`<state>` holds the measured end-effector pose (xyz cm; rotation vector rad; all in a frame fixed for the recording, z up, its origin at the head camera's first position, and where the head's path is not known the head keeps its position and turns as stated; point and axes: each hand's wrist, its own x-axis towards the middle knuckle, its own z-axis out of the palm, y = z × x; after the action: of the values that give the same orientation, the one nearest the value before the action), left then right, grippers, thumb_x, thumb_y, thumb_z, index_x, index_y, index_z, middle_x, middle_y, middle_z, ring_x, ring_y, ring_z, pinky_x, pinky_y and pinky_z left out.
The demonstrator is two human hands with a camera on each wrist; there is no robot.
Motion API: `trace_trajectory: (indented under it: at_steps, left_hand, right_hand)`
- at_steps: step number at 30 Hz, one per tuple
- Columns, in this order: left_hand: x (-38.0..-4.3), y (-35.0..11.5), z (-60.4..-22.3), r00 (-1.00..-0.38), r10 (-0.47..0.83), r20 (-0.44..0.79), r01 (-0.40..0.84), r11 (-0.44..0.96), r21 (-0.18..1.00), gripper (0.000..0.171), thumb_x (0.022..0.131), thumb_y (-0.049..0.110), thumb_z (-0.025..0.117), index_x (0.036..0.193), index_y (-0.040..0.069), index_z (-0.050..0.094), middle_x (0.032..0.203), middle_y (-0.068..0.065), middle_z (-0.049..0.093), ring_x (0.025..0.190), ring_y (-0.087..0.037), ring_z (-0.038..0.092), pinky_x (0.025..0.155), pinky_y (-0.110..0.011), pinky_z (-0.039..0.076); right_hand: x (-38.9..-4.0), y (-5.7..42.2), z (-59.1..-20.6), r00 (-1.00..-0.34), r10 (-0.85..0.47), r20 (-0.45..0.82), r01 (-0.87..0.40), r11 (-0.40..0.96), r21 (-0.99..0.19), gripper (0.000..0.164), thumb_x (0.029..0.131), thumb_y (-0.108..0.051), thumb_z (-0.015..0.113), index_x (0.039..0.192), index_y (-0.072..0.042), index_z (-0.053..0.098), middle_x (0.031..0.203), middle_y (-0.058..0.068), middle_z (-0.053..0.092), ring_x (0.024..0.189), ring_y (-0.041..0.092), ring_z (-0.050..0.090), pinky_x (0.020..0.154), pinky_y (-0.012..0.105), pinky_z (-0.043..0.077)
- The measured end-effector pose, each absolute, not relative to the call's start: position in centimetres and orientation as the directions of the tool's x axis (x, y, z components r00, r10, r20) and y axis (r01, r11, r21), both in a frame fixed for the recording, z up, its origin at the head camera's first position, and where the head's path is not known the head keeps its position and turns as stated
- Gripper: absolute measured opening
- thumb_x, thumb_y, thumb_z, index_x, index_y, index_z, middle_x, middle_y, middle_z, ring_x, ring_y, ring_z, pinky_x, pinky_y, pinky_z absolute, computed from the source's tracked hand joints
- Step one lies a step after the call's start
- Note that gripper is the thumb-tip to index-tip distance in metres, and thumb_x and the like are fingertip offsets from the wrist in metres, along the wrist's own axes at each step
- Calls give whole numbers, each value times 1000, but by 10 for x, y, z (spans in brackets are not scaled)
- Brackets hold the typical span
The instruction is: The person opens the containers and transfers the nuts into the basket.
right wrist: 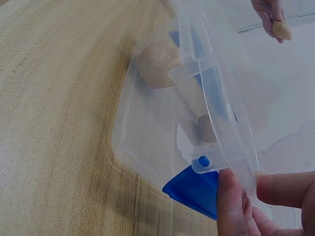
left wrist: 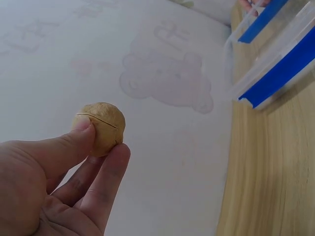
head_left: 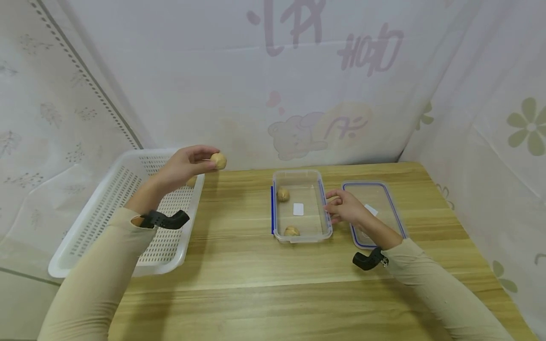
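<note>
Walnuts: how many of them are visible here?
4: one walnut in the left grip, a second and third in the clear container, a fourth, partly hidden, in the white basket. More may be hidden there.

An indoor nook hung with cloth, whether in a home or a studio cannot be told: creased pale sheets (head_left: 204,94) printed with a cartoon bear (head_left: 294,137), lettering (head_left: 371,52) and flowers (head_left: 531,126) close in three sides of a wood-grain desk (head_left: 239,293).

Wall cloth (head_left: 204,94): slanted lettering (head_left: 371,51), possibly "HO…"; larger characters (head_left: 296,26) beside it illegible.
</note>
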<state>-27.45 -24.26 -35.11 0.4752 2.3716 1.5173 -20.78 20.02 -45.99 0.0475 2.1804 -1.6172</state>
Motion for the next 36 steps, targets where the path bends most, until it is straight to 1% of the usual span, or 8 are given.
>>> trace_trajectory:
  at_steps: [4,10,15,17,23,28,30,36]
  left_hand:
    - [-271,-255,-352,-921,381,-78,90,405,910,50,102,20,65,147,5,49,122,2,69,112,-13,67,93,-20,52]
    - [-269,-276,-356,-932,354,-83,72,404,912,49,103,19,63,147,3,47,119,5,67,109,-7,67,95,-23,53]
    - [-270,-293,-358,-939,319,-131,37,472,881,54,104,28,61,150,6,44,123,5,65,109,-5,65,103,-30,48]
    - [-271,-300,-360,-941,302,-151,22,501,865,56,104,32,61,152,8,43,125,5,64,110,-6,65,102,-30,48]
    - [-277,-314,-372,-947,272,-171,-19,483,875,58,105,24,59,152,-2,38,124,0,61,103,-2,65,90,-18,53]
    - [-282,-324,-384,-936,263,-233,-76,495,866,59,107,21,56,152,-9,34,133,-14,60,101,0,66,95,-20,52]
    - [-284,-328,-390,-928,258,-269,-118,481,869,59,107,19,56,151,-11,32,133,-16,59,100,1,66,99,-23,51]
    - [-287,-338,-406,-921,205,-332,-219,431,875,59,105,10,57,151,-16,29,115,1,63,96,2,66,97,-22,52]
  right_hand:
    - [-207,201,-459,-909,-215,-358,279,324,-904,43,102,-1,59,140,6,41,105,16,62,81,18,63,72,36,62]
    - [-207,201,-461,-910,-225,-348,270,315,-910,43,102,-1,59,140,8,40,105,17,63,80,18,63,70,35,62]
    - [-208,200,-462,-909,-228,-350,273,310,-911,45,102,-1,58,141,8,39,107,18,62,80,17,63,69,33,62]
    - [-207,201,-461,-908,-229,-350,273,310,-911,45,102,-2,59,142,8,39,106,17,62,80,17,63,70,34,62]
    - [-207,200,-460,-910,-222,-351,271,324,-906,45,102,-2,59,142,7,40,106,17,62,83,18,63,72,35,62]
    - [-208,200,-460,-909,-218,-354,274,326,-905,45,103,-3,59,142,7,40,110,19,62,84,18,64,73,35,62]
    - [-208,199,-459,-909,-219,-355,275,325,-905,45,103,-3,59,142,7,40,111,20,62,84,18,64,74,36,62]
    - [-209,199,-459,-908,-217,-357,277,329,-903,45,103,-3,59,142,7,40,108,17,62,84,18,63,74,36,62]
